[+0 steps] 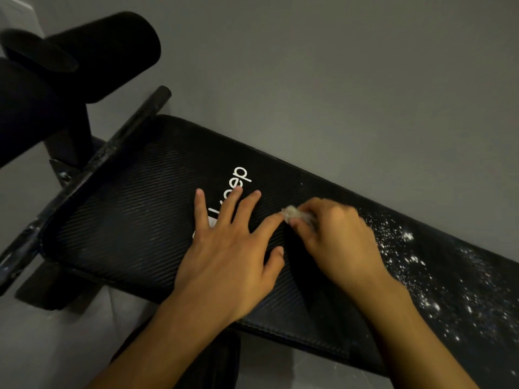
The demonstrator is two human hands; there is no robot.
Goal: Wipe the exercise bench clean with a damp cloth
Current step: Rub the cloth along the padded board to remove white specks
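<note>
**Head view**

- **Exercise bench**: a black ribbed pad with white lettering. It is laid diagonally from far left to near right over a grey floor.
- **Left hand**: laid flat on the pad over the lettering, fingers straight and spread. Nothing is held, and it is judged to be bracing.
- **Right hand**: set just right of the left hand, with its fingers curled round a small pale cloth. Only a wad of the cloth is shown at the fingertips, pressed to the mid-pad. Its dampness cannot be told.
- **White specks**: scattered thickly over the pad to the right of the right hand. The left part is seen largely free of them.
- **Foam rollers** and **crossbar**: found at the far left end.
- **Step judged in hand:** wiping at mid-pad, at the edge of the soiled stretch.
- **Handling recommended:**
  - The cloth is best opened out so that more of it meets the pad.
  - Strokes are best drawn along the ribs in one direction, so that specks are gathered and not spread.
  - The bracing hand is best placed on clean surface only.
</note>
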